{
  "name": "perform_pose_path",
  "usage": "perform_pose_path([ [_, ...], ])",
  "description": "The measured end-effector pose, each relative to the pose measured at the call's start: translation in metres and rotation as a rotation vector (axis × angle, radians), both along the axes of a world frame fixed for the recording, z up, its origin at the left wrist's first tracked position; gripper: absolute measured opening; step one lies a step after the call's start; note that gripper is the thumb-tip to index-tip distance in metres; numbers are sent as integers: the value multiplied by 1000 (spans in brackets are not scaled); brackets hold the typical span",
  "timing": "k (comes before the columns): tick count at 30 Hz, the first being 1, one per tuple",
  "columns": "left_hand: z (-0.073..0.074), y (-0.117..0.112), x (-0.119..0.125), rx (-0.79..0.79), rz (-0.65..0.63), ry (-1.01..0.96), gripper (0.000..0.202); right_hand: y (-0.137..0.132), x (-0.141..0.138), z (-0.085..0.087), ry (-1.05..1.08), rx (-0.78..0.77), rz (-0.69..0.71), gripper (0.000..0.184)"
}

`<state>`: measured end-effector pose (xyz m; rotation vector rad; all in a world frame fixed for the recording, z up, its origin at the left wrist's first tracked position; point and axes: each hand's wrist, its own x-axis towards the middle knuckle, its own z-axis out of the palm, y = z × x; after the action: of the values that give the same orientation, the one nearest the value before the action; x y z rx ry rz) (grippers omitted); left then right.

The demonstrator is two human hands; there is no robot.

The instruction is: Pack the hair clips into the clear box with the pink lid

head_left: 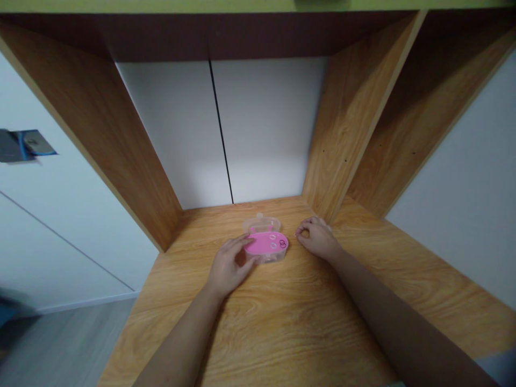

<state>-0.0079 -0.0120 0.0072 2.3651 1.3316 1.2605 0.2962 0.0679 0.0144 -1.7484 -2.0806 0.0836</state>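
Observation:
A small clear plastic box (268, 258) with rounded ends lies on the wooden desktop, its clear lid (262, 224) folded back on the far side. A pink panel (262, 243) covers its top. Small pale rings (273, 237) and dark rings (282, 244), like little hair ties, lie at the panel's right end. My left hand (229, 264) grips the box's left end, fingers over the panel and thumb at the near side. Just right of the box, my right hand (318, 236) is closed in a pinch above the desktop. Whatever is between those fingertips is too small to name.
The wooden desktop (274, 333) runs under both forearms. A wooden side panel (100, 123) rises at the left and a wooden divider (342, 129) at the right, close to my right hand. A white back panel (266, 123) stands behind, below a dark shelf (217, 37).

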Motion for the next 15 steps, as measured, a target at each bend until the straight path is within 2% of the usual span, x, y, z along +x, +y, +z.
perform_pose_path([
  [5,3,-1,0,-6,-11,-3,40,3,5,1,51,49,-30,16],
  [15,2,-1,0,2,-13,-17,41,6,5,-6,-9,-20,-21,19],
])
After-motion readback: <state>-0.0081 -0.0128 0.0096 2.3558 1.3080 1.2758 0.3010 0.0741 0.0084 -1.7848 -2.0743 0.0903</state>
